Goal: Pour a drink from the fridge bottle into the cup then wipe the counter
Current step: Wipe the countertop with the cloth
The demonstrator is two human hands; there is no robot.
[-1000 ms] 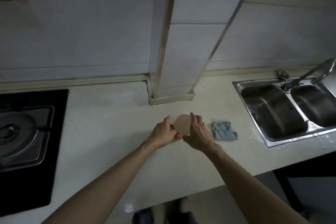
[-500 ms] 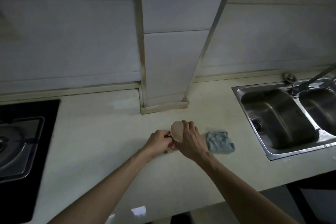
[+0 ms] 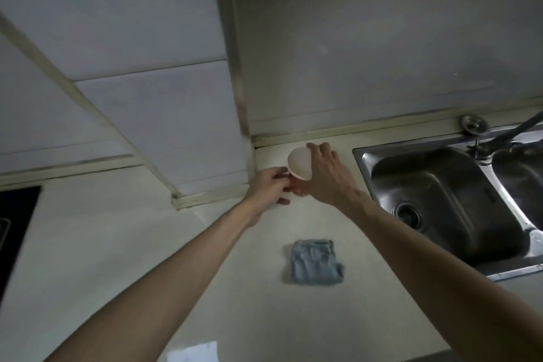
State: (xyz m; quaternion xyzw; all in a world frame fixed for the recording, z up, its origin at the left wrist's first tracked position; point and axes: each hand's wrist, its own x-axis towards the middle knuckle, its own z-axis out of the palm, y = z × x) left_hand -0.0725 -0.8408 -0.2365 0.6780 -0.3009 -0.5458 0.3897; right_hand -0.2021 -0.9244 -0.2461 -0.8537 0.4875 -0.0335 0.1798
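Fingers of my left hand (image 3: 271, 186) pinch the handle side of the small pale round cup (image 3: 299, 162). My right hand (image 3: 326, 176) curls around its rim. Folded blue-grey cloth (image 3: 316, 262) lies on the cream counter (image 3: 123, 244), apart from both hands.

The surface (image 3: 117, 244) runs from left to right, with the wall (image 3: 382, 53) behind it. A boxed-in part of the wall (image 3: 164, 114) sticks out over the back of the surface. The cup (image 3: 299, 163) is at the back, next to the corner of that part and near the wall. The left hand (image 3: 270, 188) is on the cup's left side and the right hand (image 3: 326, 176) is on its right side. Both touch it. The cloth (image 3: 316, 262) lies on the surface in front of the cup, between the two arms. The sink (image 3: 440, 200) is set into the surface on the right. The tap (image 3: 511, 132) stands behind the sink. The stove (image 3: 14, 214) is at the far left edge.
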